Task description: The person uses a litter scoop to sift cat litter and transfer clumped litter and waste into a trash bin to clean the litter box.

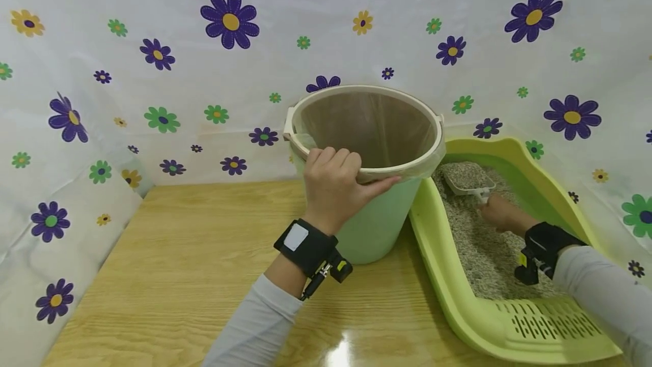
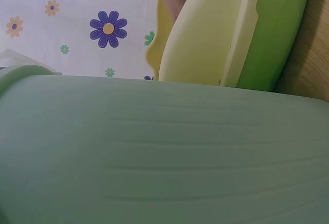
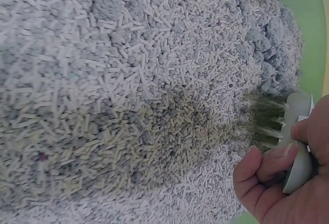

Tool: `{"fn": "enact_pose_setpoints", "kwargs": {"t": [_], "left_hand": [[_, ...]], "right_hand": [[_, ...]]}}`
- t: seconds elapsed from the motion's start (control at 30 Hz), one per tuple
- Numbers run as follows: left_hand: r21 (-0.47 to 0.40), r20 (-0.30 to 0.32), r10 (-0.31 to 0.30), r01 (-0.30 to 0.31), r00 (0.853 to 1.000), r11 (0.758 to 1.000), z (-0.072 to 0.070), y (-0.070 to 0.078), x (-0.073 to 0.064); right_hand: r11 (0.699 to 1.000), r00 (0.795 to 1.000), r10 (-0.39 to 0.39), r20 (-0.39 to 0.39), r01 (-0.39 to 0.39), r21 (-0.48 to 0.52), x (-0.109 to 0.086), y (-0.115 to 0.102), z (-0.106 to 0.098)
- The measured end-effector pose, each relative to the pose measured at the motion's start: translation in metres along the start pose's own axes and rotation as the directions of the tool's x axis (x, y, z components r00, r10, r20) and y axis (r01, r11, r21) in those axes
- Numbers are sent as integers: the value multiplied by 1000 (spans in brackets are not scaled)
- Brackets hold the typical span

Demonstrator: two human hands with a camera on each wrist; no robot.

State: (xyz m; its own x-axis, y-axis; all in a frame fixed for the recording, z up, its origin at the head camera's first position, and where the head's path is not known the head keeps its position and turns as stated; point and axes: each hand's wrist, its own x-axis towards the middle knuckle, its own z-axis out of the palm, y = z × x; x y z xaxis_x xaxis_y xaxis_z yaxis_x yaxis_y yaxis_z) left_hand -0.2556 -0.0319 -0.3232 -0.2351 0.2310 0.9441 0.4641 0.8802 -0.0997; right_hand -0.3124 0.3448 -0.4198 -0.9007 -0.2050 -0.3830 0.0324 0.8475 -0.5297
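Note:
My left hand (image 1: 333,186) grips the near rim of a pale green trash bin (image 1: 374,222), its fingers over the edge and its thumb along the outside. The bin wears a cream ring and a clear liner. To its right, my right hand (image 1: 501,214) holds a litter scoop (image 1: 471,191) by the handle, low inside a yellow-green litter box (image 1: 433,259). Litter fills the scoop in the head view. In the right wrist view, pellets blur at the scoop (image 3: 298,108). The left wrist view shows the bin's ribbed side (image 2: 169,152) but not the left hand.
Pale litter (image 3: 144,44) covers the box floor, with greyish clumps (image 3: 264,44) near the green wall. The box has a slotted front ledge (image 1: 555,321). A wooden table (image 1: 204,276) carries bin and box. Flower-patterned sheeting (image 1: 285,4) closes off the back and sides.

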Motion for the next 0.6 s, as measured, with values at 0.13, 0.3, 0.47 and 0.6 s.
{"fn": "enact_pose_setpoints", "kwargs": {"t": [0.13,0.3,0.47,0.6], "left_hand": [[-11,7,-2,2,1000,1000,-1,0,0],[-17,28,-12,13,1000,1000,1,0,-1],[-15,36,-12,13,999,1000,1,1,-2],[-12,40,-11,12,999,1000,0,1,-1]], "right_hand": [[1000,1000,5,-19,-5,7,-12,-2,0],[999,999,7,-37,-6,52,-26,-3,-1],[996,994,2,-105,8,89,-39,-5,-4],[998,987,-1,-162,11,65,-51,-12,-9]]}}
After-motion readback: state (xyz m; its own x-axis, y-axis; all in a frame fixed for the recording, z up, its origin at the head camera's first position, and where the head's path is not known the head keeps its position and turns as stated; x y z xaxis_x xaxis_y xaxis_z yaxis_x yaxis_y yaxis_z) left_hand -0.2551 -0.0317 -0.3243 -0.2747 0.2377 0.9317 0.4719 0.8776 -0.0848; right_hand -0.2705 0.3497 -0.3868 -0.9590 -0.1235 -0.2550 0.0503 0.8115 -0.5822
